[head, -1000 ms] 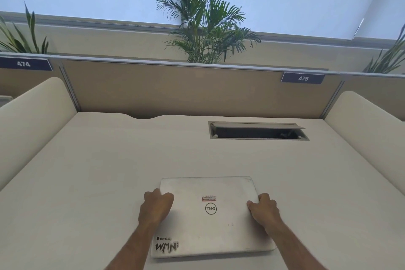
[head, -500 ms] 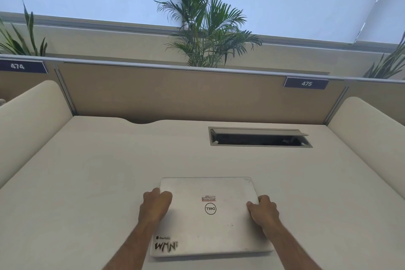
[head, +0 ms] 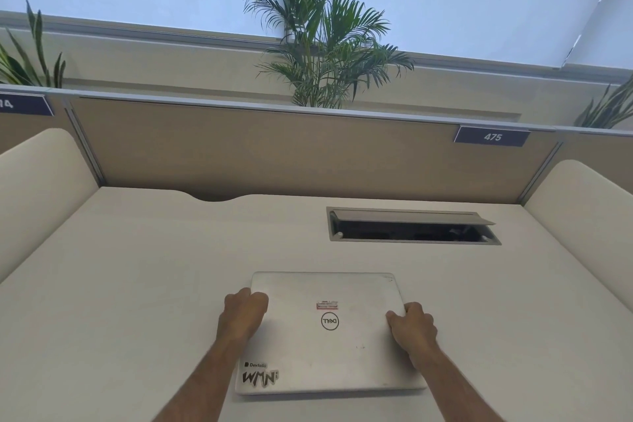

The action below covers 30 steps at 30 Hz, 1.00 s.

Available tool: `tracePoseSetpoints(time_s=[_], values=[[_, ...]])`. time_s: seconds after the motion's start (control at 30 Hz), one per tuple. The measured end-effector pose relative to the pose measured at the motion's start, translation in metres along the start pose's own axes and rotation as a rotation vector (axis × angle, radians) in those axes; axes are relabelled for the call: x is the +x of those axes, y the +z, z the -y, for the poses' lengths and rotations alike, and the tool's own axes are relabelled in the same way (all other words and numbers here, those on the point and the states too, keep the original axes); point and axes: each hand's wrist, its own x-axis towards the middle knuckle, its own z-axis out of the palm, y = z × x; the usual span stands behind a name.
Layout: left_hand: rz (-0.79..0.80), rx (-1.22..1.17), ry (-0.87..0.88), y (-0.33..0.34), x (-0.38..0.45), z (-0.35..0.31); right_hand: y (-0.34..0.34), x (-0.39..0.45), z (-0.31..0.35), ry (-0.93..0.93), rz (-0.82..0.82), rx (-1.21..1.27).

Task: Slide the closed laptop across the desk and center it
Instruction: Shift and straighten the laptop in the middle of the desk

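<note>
- The desk (head: 120, 284) was a pale cream surface, bare apart from the one thing lying on it, and it filled the lower part of the head view.
- The closed laptop (head: 329, 343) lay flat near the desk's front edge, roughly midway between its left and right edges, lid up, with a round logo at the lid's middle and a small red-and-white label just above it.
- A black-and-white sticker (head: 259, 376) sat in the lid's near left corner.
- The left hand (head: 244, 313) was curled over the laptop's left edge, fingers folded onto the lid, clasping that side.
- The right hand (head: 412, 324) was curled the same way over the right edge, gripping it, with the thumb on the lid.
- Both forearms came in from the bottom of the frame, bare.
- A cable hatch (head: 412, 225) was set into the desk toward the back right, its grey flap raised and the inside dark.
- The desk's back edge had a shallow curved notch left of centre.
- A tan partition panel (head: 257, 147) ran along the back edge, bearing a dark blue plate (head: 492, 136) reading 475 near its right end.
- Rounded cream dividers stood along the left and right edges.
- A palm plant (head: 322, 44) rose behind the partition, against a pale window blind.
</note>
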Motion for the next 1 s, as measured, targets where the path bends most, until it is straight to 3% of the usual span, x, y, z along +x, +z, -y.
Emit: tracePoseSetpoints(time_s=[0.7,0.87,1.0], values=[[-0.02,0.167,0.009,0.002,0.009,-0.007,0.001,0.004,0.014,-0.027,-0.014,-0.077],[-0.075,0.198,0.091,0.007,0.0,0.0,0.0,-0.001,0.016,-0.075,-0.03,-0.167],[-0.24,0.539,0.28,0.011,-0.01,0.004,-0.001,-0.009,0.018,-0.233,-0.179,-0.335]])
